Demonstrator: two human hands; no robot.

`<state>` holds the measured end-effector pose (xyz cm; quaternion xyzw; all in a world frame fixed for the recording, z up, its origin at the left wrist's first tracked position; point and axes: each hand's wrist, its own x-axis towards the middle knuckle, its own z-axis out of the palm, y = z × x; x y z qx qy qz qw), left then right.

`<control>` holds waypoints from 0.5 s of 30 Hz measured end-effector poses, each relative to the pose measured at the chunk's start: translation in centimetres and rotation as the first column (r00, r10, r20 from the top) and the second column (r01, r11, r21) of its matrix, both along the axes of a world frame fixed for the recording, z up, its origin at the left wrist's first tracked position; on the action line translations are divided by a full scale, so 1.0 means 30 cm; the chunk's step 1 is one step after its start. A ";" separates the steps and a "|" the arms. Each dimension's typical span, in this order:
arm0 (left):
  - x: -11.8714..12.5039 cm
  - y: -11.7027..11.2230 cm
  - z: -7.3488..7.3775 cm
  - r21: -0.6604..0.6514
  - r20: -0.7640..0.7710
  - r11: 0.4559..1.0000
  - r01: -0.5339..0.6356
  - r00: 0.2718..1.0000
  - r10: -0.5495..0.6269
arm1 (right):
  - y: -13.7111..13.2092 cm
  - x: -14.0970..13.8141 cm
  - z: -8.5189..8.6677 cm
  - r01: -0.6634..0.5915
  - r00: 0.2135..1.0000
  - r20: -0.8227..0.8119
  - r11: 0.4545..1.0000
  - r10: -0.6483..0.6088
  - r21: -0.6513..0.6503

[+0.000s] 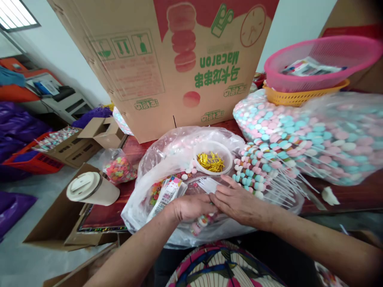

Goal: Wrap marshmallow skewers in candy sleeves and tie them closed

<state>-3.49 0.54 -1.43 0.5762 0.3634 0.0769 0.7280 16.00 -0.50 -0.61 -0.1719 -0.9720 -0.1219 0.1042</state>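
Note:
My left hand (191, 208) is closed around a candy skewer (202, 222), whose pastel pieces stick out below the fingers. My right hand (239, 202) lies over it with fingers stretched flat toward the left, touching the left hand's fingertips and a small stack of clear wrappers (208, 184). Both hands rest on a large clear plastic bag (140, 199). A white bowl (213, 157) of gold twist ties sits just beyond them. A pile of finished pastel candy skewers (257, 171) with white sticks lies to the right of the bowl.
A big cardboard box (167, 63) printed "Macaron" stands behind. A bulky clear bag of pastel candies (314, 135) sits right, under yellow and pink baskets (320, 59). A lidded cup (89, 188) and a small candy bag (119, 167) are left. More boxes lie on the floor.

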 end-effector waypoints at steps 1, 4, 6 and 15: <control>-0.004 0.007 0.007 -0.070 0.045 0.996 0.047 0.998 -0.044 | 0.000 -0.002 -0.001 -0.010 1.000 0.013 1.000 0.010 0.011; -0.006 0.019 0.039 -0.076 -0.011 0.986 0.146 0.989 -0.147 | -0.002 -0.021 -0.001 0.031 0.999 0.017 0.995 -0.029 -0.099; 0.000 0.013 0.066 0.188 -0.251 0.955 0.231 0.951 -0.181 | -0.006 -0.043 0.004 0.208 0.975 0.024 0.878 -0.219 -0.431; -0.053 -0.084 0.036 0.836 -0.537 0.030 0.547 0.807 0.244 | 0.059 -0.140 0.021 0.290 0.838 0.346 -0.194 -0.422 -0.937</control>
